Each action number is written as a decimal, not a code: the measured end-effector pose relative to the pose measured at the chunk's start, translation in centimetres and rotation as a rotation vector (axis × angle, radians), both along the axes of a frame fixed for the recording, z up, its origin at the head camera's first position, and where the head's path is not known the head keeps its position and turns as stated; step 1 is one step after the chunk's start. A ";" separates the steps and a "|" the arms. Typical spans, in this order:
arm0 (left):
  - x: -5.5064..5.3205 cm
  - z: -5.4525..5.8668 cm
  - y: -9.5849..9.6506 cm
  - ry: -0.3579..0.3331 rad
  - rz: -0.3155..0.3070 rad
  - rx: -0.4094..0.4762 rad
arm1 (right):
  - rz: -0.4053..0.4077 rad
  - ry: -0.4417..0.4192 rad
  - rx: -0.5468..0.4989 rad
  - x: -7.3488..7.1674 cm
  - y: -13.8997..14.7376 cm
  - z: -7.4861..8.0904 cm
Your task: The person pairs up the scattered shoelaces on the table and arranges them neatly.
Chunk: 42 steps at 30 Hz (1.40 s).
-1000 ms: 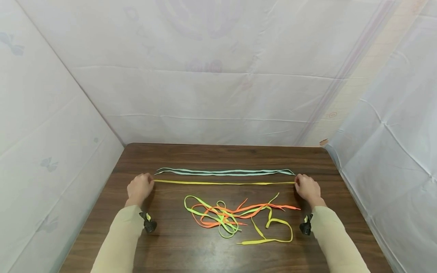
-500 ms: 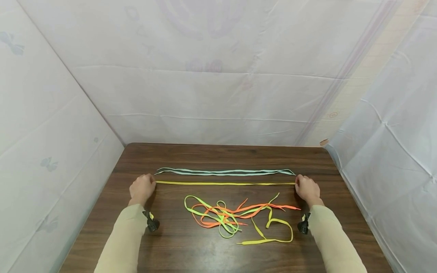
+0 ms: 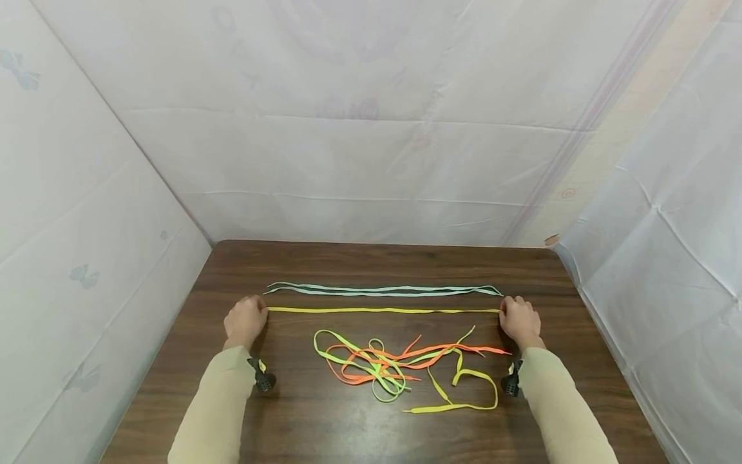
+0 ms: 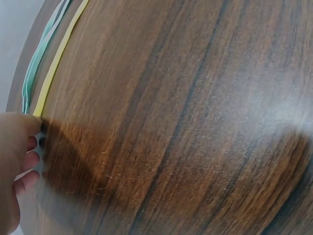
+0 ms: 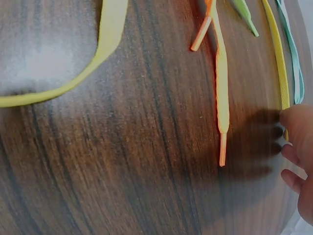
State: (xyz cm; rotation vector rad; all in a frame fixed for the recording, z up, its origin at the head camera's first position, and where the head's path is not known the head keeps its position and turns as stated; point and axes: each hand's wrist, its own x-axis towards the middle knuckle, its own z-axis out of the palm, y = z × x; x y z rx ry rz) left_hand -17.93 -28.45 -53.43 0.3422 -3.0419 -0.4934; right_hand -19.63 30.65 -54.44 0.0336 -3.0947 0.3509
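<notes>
A yellow shoelace [image 3: 382,310] stretches nearly straight across the table from hand to hand. My left hand [image 3: 246,320] pinches its left end between thumb and fingers; the left wrist view shows the lace [image 4: 58,59] running up from the fingertips. At the other end my right hand [image 3: 520,321] pinches the lace, whose tip shows a little below the thumb in the right wrist view. Just beyond it, roughly parallel, lie mint-green shoelaces [image 3: 400,294], touched by neither hand as far as I can see.
Nearer me, an orange shoelace [image 3: 489,349] and a lime-green shoelace [image 3: 330,333] lie tangled. A second yellow shoelace [image 3: 431,409] curves loosely at their right. The brown wooden table [image 3: 371,261] meets white sheeting [image 3: 371,161] at the back and sides.
My left hand has shifted a little to the right, still holding the yellow shoelace's end. My right hand stays almost in place. The other shoelaces have not moved.
</notes>
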 end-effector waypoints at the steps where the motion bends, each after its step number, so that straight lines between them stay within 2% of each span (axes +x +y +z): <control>1: 0.0 0.0 0.0 0.001 0.002 0.001 | -0.005 0.004 -0.001 0.0 0.0 0.0; 5: 0.1 -0.1 0.1 0.026 0.004 -0.006 | -0.012 0.016 -0.010 0.0 -0.2 -0.1; 10: 0.4 0.0 0.0 0.059 -0.007 -0.018 | -0.010 -0.015 -0.010 0.2 -0.1 -0.1; 17: 1.0 0.7 -0.3 0.072 -0.040 -0.035 | 0.016 -0.064 -0.004 0.7 0.2 0.5; 21: 1.2 1.2 -0.2 0.086 -0.064 -0.048 | 0.046 -0.061 0.002 1.1 0.0 1.0; 28: 1.4 2.0 0.3 0.156 -0.149 -0.084 | 0.110 0.004 0.024 1.6 0.1 1.1; 33: 1.7 2.3 1.4 0.169 -0.209 -0.114 | 0.139 0.048 0.037 2.2 0.1 1.4; 38: 2.2 2.6 3.1 0.191 -0.304 -0.158 | 0.182 0.109 0.035 2.8 0.0 1.5; 42: 2.6 2.9 4.7 0.236 -0.393 -0.198 | 0.250 0.174 0.034 3.4 -0.2 1.4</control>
